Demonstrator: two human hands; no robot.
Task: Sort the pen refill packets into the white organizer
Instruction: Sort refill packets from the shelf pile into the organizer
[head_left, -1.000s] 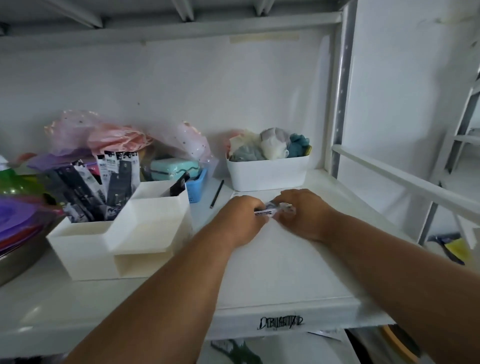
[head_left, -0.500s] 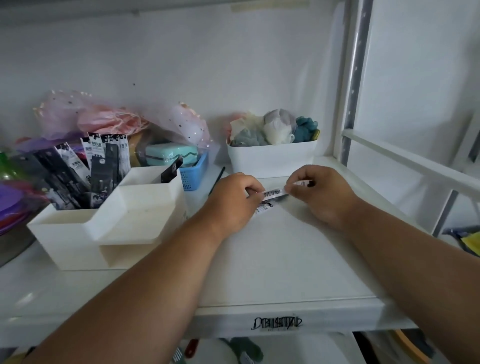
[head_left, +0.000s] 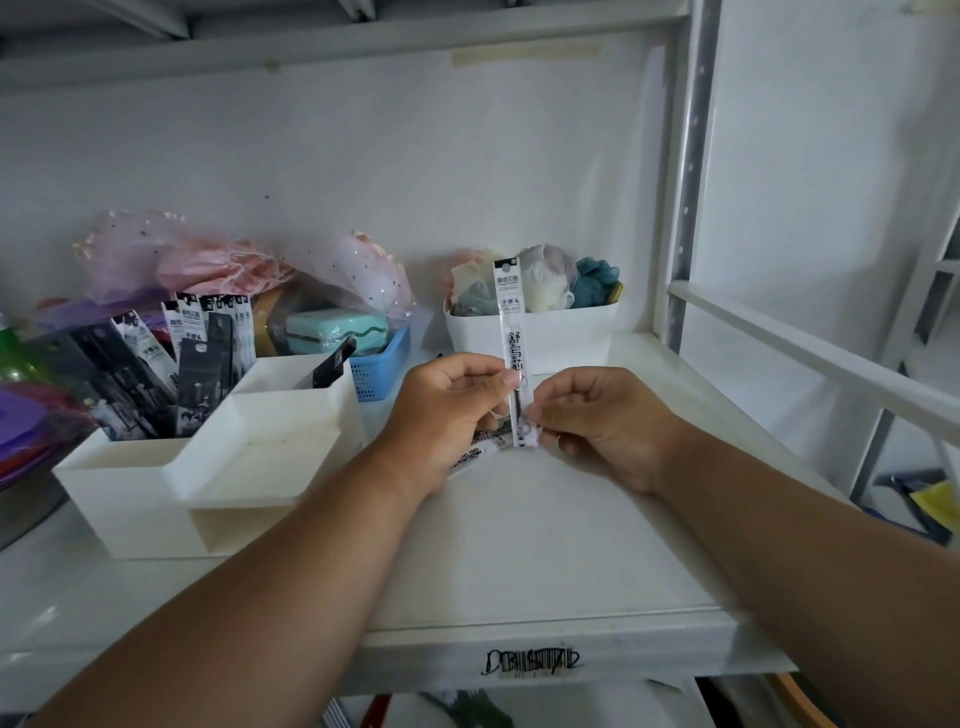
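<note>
A white pen refill packet stands upright above the middle of the shelf. My right hand pinches its lower end and my left hand pinches it at mid-height. A second packet pokes out below my left hand, flat against the shelf. To the left stands the white organizer. Its back left compartment holds several black and white refill packets, and one black packet leans in the back right compartment.
A white bin of soft items stands behind the hands. A blue basket with a teal box sits beside the organizer, with pink bags behind. Purple items lie at far left. A white rail runs along the right.
The packet, held flat and sideways on the shelf before, is now lifted and turned upright between both hands.
</note>
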